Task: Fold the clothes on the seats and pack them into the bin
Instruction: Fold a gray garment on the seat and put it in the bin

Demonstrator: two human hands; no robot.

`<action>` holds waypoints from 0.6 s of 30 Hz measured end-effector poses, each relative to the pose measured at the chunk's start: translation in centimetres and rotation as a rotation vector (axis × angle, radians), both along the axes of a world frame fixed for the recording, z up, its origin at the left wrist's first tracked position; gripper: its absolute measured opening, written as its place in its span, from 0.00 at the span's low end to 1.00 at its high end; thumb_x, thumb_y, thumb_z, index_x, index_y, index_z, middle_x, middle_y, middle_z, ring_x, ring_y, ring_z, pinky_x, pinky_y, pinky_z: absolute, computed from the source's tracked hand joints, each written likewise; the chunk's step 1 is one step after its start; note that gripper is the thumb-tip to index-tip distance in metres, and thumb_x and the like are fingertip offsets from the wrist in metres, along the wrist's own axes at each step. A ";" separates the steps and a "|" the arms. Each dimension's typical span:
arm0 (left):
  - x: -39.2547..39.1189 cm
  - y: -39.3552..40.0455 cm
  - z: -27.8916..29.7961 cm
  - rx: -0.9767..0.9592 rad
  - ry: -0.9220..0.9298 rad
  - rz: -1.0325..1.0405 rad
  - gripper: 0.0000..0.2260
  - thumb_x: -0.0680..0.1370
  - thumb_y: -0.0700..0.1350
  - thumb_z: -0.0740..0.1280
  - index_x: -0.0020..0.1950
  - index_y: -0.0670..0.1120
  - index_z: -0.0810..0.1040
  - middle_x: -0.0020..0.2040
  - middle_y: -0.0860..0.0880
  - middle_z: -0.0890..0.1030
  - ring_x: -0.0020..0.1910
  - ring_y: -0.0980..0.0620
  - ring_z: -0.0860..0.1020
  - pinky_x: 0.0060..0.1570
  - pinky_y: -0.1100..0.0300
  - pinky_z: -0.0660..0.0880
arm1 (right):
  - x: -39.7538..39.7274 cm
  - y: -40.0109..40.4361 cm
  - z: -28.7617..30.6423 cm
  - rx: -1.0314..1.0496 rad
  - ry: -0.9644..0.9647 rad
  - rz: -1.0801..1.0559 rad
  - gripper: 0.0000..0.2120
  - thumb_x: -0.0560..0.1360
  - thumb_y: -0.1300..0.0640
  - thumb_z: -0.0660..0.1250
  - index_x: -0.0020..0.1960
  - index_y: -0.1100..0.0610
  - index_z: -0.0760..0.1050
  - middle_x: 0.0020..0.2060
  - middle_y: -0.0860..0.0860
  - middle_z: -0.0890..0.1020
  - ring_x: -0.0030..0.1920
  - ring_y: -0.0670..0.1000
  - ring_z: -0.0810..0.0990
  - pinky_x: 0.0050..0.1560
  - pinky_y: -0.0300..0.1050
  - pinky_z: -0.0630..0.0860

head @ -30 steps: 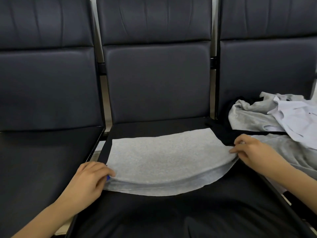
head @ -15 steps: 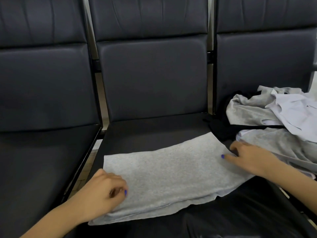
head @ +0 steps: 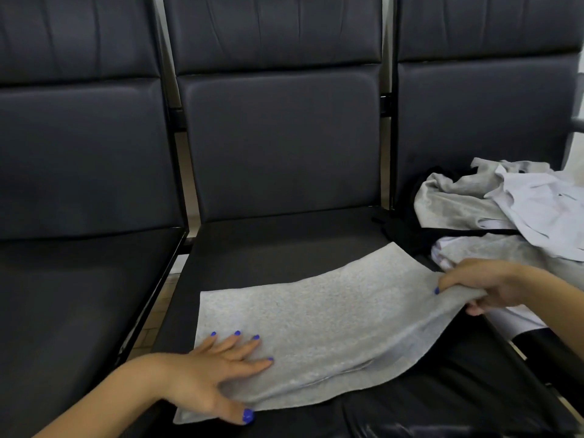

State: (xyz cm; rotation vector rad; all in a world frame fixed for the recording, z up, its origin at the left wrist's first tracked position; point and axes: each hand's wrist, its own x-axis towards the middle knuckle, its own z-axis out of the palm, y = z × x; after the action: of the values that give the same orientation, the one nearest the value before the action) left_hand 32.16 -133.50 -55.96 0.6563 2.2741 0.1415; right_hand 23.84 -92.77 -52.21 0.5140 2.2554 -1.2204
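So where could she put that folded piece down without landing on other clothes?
The left seat is bare. The strip of the middle seat behind the grey garment is free too. The right seat is crowded with a clothes pile.

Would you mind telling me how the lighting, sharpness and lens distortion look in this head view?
Head view: soft, even light, faint sheen on the black seats; wide-angle bowing of the backrests toward the edges; grey garment and both hands fairly sharp, the clothes pile slightly washed out.

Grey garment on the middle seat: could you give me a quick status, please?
Left hand flat on grey garment. Right hand grips its right end, lifted. Unfolded pile waits on right seat. No bin visible.
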 end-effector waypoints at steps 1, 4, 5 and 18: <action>0.2 -0.3 0.7 0.055 -0.091 0.006 0.33 0.67 0.73 0.55 0.70 0.71 0.49 0.74 0.64 0.39 0.71 0.64 0.33 0.71 0.61 0.33 | 0.4 0.3 0.4 -0.086 -0.021 -0.017 0.08 0.68 0.65 0.68 0.35 0.59 0.70 0.23 0.52 0.68 0.23 0.47 0.65 0.23 0.37 0.64; 1.1 -1.2 2.9 0.406 -0.298 0.188 0.24 0.67 0.72 0.63 0.61 0.67 0.75 0.72 0.64 0.64 0.73 0.68 0.55 0.73 0.65 0.52 | 1.4 -0.6 2.0 -0.372 0.006 -0.048 0.10 0.55 0.63 0.74 0.29 0.57 0.72 0.23 0.53 0.71 0.23 0.48 0.70 0.26 0.38 0.68; 1.5 -1.4 3.3 0.528 -0.313 0.276 0.24 0.67 0.71 0.66 0.59 0.62 0.80 0.68 0.62 0.72 0.70 0.65 0.65 0.71 0.65 0.60 | 1.7 -1.4 2.7 -0.449 0.040 -0.048 0.08 0.55 0.65 0.74 0.29 0.58 0.75 0.24 0.54 0.74 0.24 0.50 0.73 0.26 0.39 0.72; 1.2 -1.9 3.5 1.315 -0.432 1.404 0.20 0.81 0.53 0.57 0.63 0.39 0.74 0.57 0.38 0.81 0.53 0.37 0.81 0.44 0.47 0.82 | 5.2 -20.3 5.8 -0.694 0.003 0.458 0.11 0.73 0.66 0.61 0.33 0.56 0.71 0.26 0.50 0.75 0.26 0.45 0.74 0.26 0.34 0.71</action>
State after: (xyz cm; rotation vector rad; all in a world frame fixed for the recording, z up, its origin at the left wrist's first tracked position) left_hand 33.35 -135.43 -52.48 -0.5253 1.5245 2.2282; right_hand 29.05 -113.06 -46.42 -0.2524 1.6502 -1.6068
